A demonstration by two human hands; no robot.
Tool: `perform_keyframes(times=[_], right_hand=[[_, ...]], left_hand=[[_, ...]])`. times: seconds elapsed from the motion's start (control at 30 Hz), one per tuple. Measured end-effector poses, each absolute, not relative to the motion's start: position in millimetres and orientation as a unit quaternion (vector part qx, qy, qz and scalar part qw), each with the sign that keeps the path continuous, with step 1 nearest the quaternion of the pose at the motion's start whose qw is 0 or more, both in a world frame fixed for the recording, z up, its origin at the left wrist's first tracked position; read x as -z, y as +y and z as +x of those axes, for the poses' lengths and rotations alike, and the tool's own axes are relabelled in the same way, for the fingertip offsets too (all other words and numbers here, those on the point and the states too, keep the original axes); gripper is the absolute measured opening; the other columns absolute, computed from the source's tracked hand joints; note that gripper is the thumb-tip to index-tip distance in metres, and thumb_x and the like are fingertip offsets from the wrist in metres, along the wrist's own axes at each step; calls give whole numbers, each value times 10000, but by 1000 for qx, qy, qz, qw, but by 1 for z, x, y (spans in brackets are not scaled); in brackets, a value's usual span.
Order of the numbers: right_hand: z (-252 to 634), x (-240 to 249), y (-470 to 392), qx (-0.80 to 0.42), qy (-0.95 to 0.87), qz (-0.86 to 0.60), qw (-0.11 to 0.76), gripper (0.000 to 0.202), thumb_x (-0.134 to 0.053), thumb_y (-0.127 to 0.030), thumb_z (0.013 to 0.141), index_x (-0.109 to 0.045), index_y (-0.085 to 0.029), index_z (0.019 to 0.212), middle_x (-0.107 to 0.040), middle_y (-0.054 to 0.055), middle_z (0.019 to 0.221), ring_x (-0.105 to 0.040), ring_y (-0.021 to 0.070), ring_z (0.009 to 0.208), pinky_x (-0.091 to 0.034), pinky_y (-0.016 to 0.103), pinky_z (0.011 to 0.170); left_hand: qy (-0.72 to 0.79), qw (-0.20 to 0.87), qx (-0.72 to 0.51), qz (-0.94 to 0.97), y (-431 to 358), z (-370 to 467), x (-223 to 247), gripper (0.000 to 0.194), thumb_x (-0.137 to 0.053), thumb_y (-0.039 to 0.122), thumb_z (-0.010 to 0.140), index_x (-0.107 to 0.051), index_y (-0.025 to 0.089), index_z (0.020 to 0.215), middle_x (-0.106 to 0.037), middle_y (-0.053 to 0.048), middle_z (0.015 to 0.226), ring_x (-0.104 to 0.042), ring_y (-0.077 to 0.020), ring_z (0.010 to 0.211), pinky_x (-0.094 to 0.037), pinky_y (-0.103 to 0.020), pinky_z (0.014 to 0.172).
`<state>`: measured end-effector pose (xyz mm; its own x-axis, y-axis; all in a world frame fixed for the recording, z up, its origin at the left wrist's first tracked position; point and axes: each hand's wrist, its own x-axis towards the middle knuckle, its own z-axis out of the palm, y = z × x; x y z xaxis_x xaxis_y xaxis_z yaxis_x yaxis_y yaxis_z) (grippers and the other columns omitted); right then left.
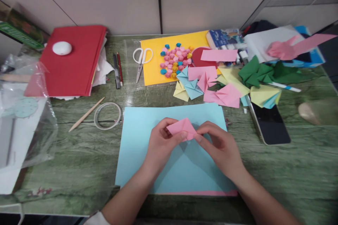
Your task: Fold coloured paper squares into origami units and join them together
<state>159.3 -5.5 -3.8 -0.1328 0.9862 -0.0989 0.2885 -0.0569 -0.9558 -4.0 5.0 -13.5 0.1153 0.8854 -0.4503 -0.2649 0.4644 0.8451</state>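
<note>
A small piece of folded pink paper [183, 127] is held between both hands, above a stack of light blue paper sheets [139, 161]. My left hand [165, 139] is closed on its left part, with the thumb pressing on the front face. At the right corner, my right hand [218, 144] pinches the paper between thumb and index finger. Creases run across the pink piece; its back is hidden from me. Just beyond the sheets lie folded paper pieces in blue [190, 85], yellow [181, 91] and pink [223, 95].
White-handled scissors [141, 61] lie by a yellow sheet [151, 74] with small coloured paper pieces [175, 59]. Left are a red folder [71, 74], a tape roll [107, 116] and a pointed wooden stick [86, 114]. A phone [270, 123] and green folded paper [255, 72] are right.
</note>
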Motion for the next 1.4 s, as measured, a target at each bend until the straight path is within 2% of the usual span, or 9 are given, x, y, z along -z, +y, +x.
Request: perform_keyframes(times=[0.4, 0.67, 1.4], right_hand=[[159, 4, -5, -482, -577, -549, 365, 125, -589, -237, 843, -581, -219, 720, -553, -15, 689, -512, 136, 671, -391, 280, 629], [159, 3, -6, -467, -597, -545, 357, 52, -602, -224, 836, -602, -231, 785, -570, -12, 731, -531, 136, 706, -407, 281, 655], [160, 6, -6, -468, -584, -553, 367, 56, -599, -217, 837, -607, -226, 782, -575, -10, 734, -532, 138, 721, -407, 283, 661]], left_hand=[[507, 689, -423, 298, 6, -4, 14, 202, -756, 233, 675, -597, 166, 780, -579, 38, 675, -506, -84, 634, -401, -206, 611], [514, 677, -436, 297, 5, -5, 14, 193, -745, 242, 689, -592, 165, 778, -545, 50, 655, -466, -64, 604, -378, -179, 570], [536, 668, -432, 284, 7, -2, 10, 225, -752, 238, 670, -587, 165, 803, -569, 51, 662, -507, -70, 610, -411, -182, 584]])
